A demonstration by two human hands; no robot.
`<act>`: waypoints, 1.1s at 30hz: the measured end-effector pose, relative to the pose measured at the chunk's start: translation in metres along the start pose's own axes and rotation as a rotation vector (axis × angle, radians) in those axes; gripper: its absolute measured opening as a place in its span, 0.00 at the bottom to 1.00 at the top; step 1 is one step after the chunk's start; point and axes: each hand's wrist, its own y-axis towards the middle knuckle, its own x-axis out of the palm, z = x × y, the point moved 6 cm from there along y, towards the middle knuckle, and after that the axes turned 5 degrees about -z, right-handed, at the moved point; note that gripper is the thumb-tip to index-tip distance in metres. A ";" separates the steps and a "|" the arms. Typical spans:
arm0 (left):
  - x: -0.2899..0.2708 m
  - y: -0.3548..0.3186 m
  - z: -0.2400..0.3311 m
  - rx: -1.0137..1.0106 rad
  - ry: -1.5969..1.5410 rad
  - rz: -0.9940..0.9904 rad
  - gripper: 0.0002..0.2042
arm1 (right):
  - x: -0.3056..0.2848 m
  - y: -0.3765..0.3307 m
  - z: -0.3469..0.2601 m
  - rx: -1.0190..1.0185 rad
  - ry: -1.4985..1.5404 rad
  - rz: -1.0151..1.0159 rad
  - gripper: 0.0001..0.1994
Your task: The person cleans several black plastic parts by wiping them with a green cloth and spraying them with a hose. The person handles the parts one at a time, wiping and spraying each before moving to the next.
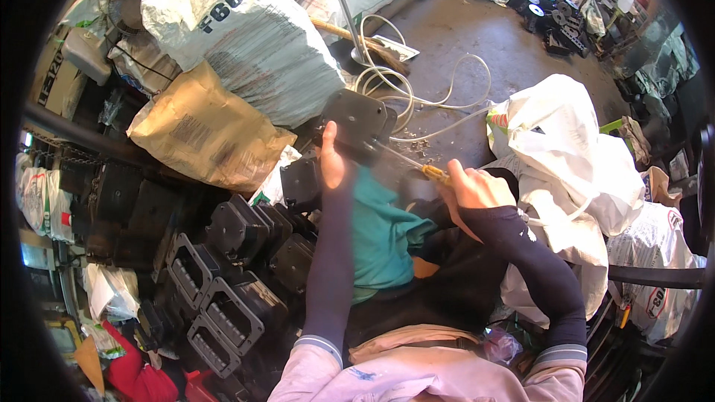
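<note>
Just above the centre of the frame, the left hand (333, 158) clamped the edge of a flat black rigid plastic housing (356, 120), seemingly light and best held by its rim, while the right hand (471, 187) gripped a yellow-handled screwdriver (417, 165) against it.

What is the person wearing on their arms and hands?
Both arms are covered by snug dark navy sleeves ending at the wrists. Near the elbows sit ribbed cuffs with pale stripes, coming out of a loose pinkish-white top. The left hand and right hand are bare: no gloves.
</note>
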 end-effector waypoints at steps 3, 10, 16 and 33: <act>-0.005 -0.001 0.006 0.085 0.080 0.120 0.27 | -0.001 0.006 0.008 0.064 0.025 -0.036 0.15; 0.010 -0.021 0.016 0.169 0.504 0.237 0.41 | 0.005 0.004 -0.009 0.017 0.046 -0.166 0.14; 0.026 -0.022 0.018 0.338 0.675 0.117 0.41 | -0.007 0.017 -0.018 0.016 0.049 -0.112 0.14; 0.041 -0.034 0.022 0.407 0.580 -0.070 0.32 | -0.020 0.072 0.025 0.194 -0.003 -0.024 0.13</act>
